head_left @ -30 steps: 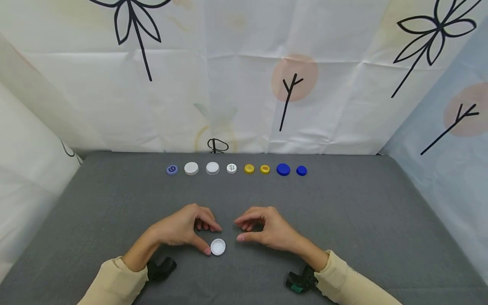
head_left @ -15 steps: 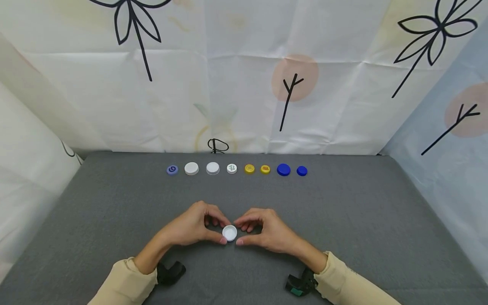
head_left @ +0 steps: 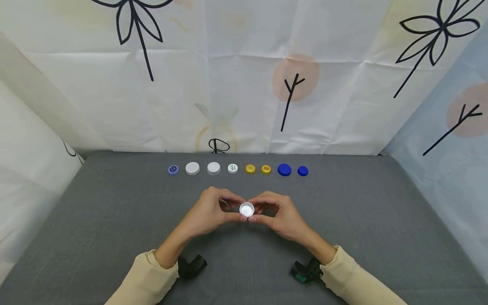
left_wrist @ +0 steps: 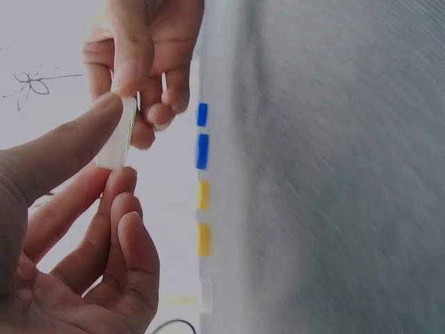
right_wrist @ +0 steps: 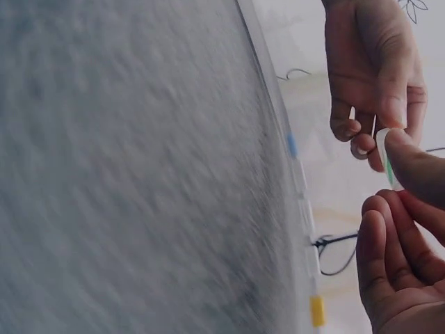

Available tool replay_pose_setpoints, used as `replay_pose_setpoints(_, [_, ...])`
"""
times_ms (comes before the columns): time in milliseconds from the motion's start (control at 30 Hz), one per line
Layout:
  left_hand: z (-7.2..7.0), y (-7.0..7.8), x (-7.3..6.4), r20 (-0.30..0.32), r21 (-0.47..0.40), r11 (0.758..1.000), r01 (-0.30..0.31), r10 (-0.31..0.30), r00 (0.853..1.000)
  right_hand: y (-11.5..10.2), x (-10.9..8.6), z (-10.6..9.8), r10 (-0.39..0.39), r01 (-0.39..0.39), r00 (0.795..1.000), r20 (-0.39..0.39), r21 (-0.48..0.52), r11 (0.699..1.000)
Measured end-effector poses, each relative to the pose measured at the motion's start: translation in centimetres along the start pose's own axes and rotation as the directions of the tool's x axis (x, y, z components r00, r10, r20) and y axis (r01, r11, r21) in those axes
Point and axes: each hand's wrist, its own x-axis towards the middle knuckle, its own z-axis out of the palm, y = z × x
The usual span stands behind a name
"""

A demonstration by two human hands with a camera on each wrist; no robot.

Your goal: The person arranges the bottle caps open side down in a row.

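Note:
A white bottle cap (head_left: 246, 209) is held up off the grey table between both hands, its hollow side facing the head camera. My left hand (head_left: 212, 212) pinches it between thumb and fingertips from the left. From the right, my right hand (head_left: 283, 214) pinches the same cap with its thumb and fingers, the two thumbs almost meeting. The left wrist view shows the white cap (left_wrist: 117, 136) edge-on between the fingertips. On the cap (right_wrist: 386, 156) in the right wrist view, a bit of green shows.
Along the back of the grey table (head_left: 114, 220) runs a row of caps: a lilac cap (head_left: 173, 170), white caps (head_left: 192, 168), a small printed white cap (head_left: 232, 168), yellow caps (head_left: 250, 168) and blue caps (head_left: 284, 170). A patterned cloth (head_left: 244, 106) hangs behind.
The cap lay on the table beside my left thumb. My left hand took hold of it and brought it up and rightward to my right hand, which now pinches it too.

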Motion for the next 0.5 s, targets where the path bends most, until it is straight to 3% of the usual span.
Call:
replay_pose_setpoints(167, [0.43,0.43,0.32,-0.048,-0.055,0.998,-0.011,0.008,0.999,-0.09,0.20,-0.82,-0.022,0.022,1.000,0.007,-0.021,1.000])
replay_pose_setpoints(267, [0.57,0.21,0.35,-0.040,-0.155,0.988,0.014,-0.020,0.999,-0.09,0.25,-1.06,-0.036,0.037,0.999,0.014,-0.020,0.999])
replay_pose_setpoints(367, [0.61,-0.10,0.32,-0.004,-0.321,0.941,0.105,-0.112,0.994,-0.10,0.24,-1.18,-0.055,0.056,0.998,0.013,-0.015,0.998])
replay_pose_setpoints(500, [0.55,-0.26,0.16,0.068,-0.466,0.846,0.259,-0.257,0.964,-0.20,0.26,-1.17,-0.093,0.093,0.996,-0.004,-0.007,0.996])
